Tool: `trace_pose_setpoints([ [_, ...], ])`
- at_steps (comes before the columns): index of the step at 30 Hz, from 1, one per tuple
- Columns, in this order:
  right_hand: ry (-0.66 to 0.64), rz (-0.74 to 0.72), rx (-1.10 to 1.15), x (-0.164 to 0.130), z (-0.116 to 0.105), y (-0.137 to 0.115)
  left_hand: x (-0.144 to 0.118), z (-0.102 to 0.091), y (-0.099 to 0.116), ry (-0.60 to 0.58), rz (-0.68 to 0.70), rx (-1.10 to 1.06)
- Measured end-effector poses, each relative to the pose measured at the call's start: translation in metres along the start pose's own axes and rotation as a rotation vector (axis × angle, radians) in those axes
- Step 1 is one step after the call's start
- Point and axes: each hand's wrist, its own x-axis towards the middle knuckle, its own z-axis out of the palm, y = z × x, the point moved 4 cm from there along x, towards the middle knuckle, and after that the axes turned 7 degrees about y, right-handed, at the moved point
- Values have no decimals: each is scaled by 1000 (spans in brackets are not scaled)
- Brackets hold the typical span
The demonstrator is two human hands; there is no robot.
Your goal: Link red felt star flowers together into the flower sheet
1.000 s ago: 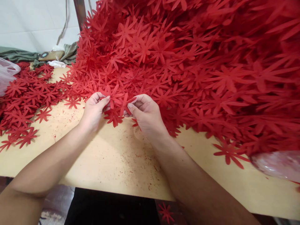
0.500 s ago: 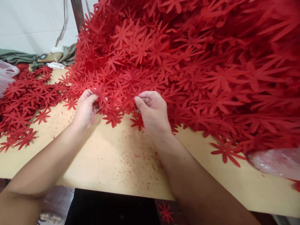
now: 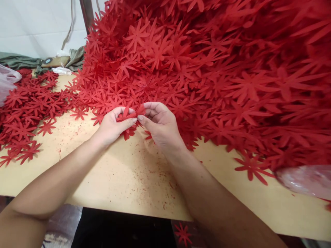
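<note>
A huge heap of red cut-out flowers (image 3: 207, 69) fills the upper right of the head view and spills onto the pale wooden table (image 3: 124, 175). My left hand (image 3: 112, 125) and my right hand (image 3: 160, 124) meet at the heap's front edge, thumbs and fingers pinched on the same small bunch of red flowers (image 3: 131, 113). More petals stick out under my hands onto the table.
A flatter spread of red flowers (image 3: 28, 110) lies at the table's left. A clear plastic bag (image 3: 7, 82) sits at the far left, another plastic bag (image 3: 305, 181) at the right edge. Grey-green cloth (image 3: 31, 62) lies at the back. One flower (image 3: 183, 234) lies on the floor.
My hands were apart half a second ago, the left holding a flower at the left. They have come together again on a bunch at the heap's edge.
</note>
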Motion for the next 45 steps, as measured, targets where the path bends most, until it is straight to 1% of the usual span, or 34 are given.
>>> trace_pose_setpoints([
  [2,15,11,-10,-1,0,-1,2,-3,0,49,38,-6],
  [4,22,11,-28,-1,0,-2,3,-8,2,126,103,-19],
  [6,26,4,-34,0,-1,-2,3,-10,4,158,138,-21],
  [7,27,0,-26,0,-1,-2,3,-10,5,143,136,-17],
  [10,18,-2,3,2,-1,0,1,-3,3,8,69,36],
  [12,8,-8,18,2,-1,1,0,0,0,-44,46,85],
  [15,18,-17,34,3,-1,4,1,1,-2,-19,66,125],
  [18,33,-34,33,4,-2,4,2,0,-4,12,55,141],
  [22,41,-93,13,1,0,0,2,0,-2,46,47,118],
  [26,45,-133,-49,-4,3,-5,-1,1,-2,16,33,102],
  [29,24,-151,-122,-5,3,-8,-3,2,-2,1,17,39],
  [33,14,-161,-155,-4,3,-8,-3,1,1,57,15,-29],
  [35,25,-160,-130,-3,2,-7,-3,-1,3,92,26,-61],
  [38,48,-149,-58,-1,0,-5,0,-7,4,180,56,-100],
  [41,74,-101,20,3,-4,-3,3,-12,4,237,76,-117],
  [45,71,21,77,7,-7,2,6,-12,5,226,92,-138],
])
